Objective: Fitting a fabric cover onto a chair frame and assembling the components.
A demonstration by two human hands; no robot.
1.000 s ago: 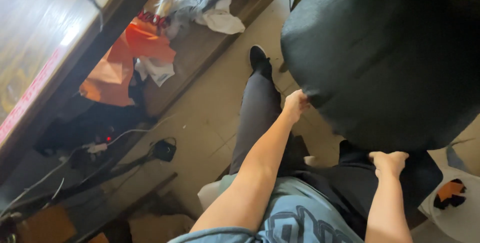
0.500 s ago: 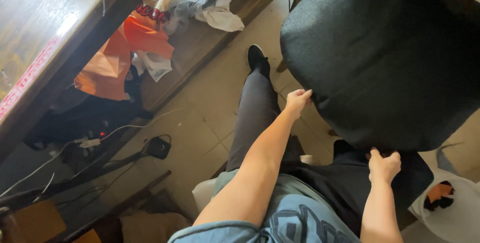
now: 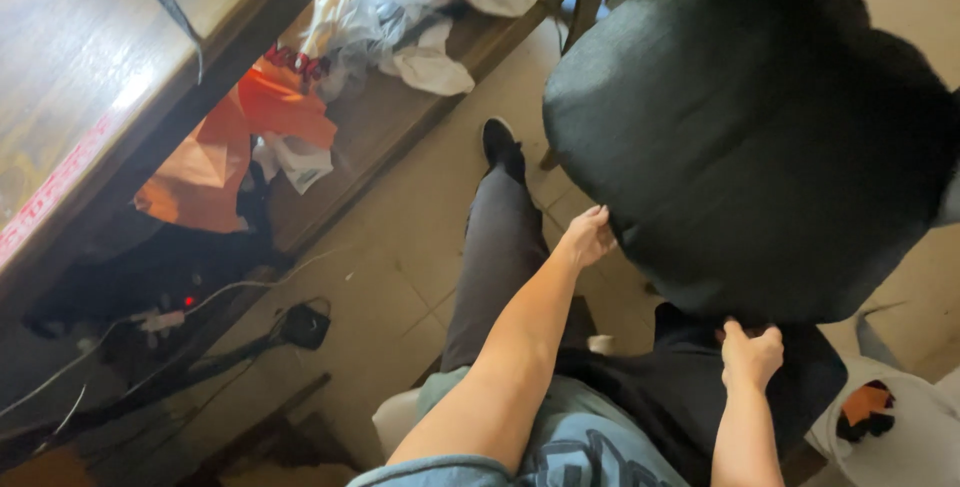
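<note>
The black fabric (image 3: 760, 137) hangs draped over a chair in front of us, filling the upper right of the view, its lower edge curving down toward our lap. Our left hand (image 3: 587, 237) rests on the left edge of the cloth, fingers curled onto it; whether they pinch it or only press against it we cannot tell. Our right hand (image 3: 752, 355) is closed around the bottom hem, fingers clenched on a small fold of the black fabric.

To handle the cloth well, we judge that both hands should hold the same edge with an even pull, so the material stays flat and does not bunch. A firmer pinch on the left would match the right.

Around us, our left leg in grey trousers (image 3: 500, 247) stretches out across the tiled floor (image 3: 400, 257), ending in a black shoe (image 3: 502, 144) near the chair's leg. To the left stands a wooden bench (image 3: 90, 77), and under it a low shelf carries an orange bag (image 3: 240, 137) and crumpled white bags (image 3: 430, 67). Cables and a black power adapter (image 3: 303, 326) lie on the floor by the bench. A white bag (image 3: 900, 427) sits at the lower right, just beside our right arm. The extended leg and the nearby chair frame crowd the space beneath the fabric.
</note>
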